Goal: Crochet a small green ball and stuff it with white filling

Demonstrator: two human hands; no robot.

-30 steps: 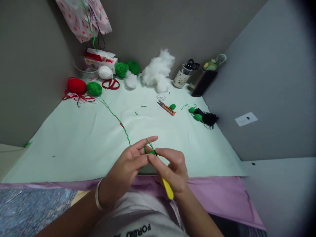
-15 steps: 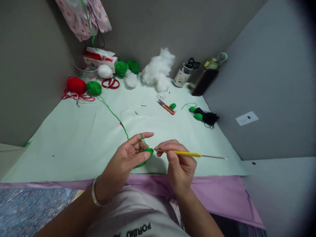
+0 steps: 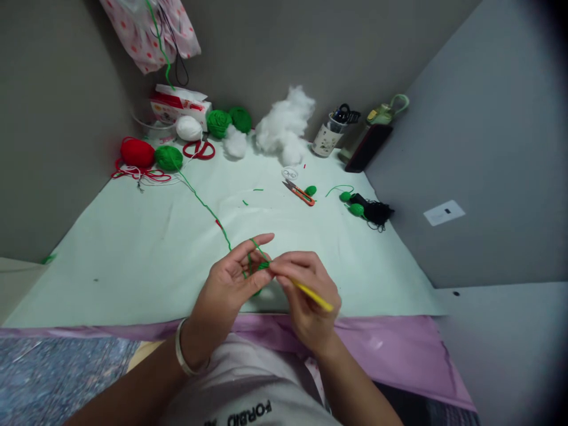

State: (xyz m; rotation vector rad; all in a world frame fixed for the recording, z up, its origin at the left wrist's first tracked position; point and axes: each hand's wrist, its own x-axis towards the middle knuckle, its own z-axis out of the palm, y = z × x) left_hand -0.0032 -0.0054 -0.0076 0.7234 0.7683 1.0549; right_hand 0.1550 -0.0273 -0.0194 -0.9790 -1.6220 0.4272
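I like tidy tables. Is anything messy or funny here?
Yes: loose red yarn lies tangled beside the red ball, and small green snippets are scattered on the table. Nothing looks spilled or broken.

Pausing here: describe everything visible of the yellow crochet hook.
The crochet hook is a slim rod with a yellow, plastic-looking handle. The right hand pinches its front, hiding the tip where it meets the green yarn piece in the left hand. It slants down toward the right, rear end sticking out free past the hand.

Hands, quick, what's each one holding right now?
Left hand: holding the green crochet piece.
Right hand: closed on the yellow crochet hook.
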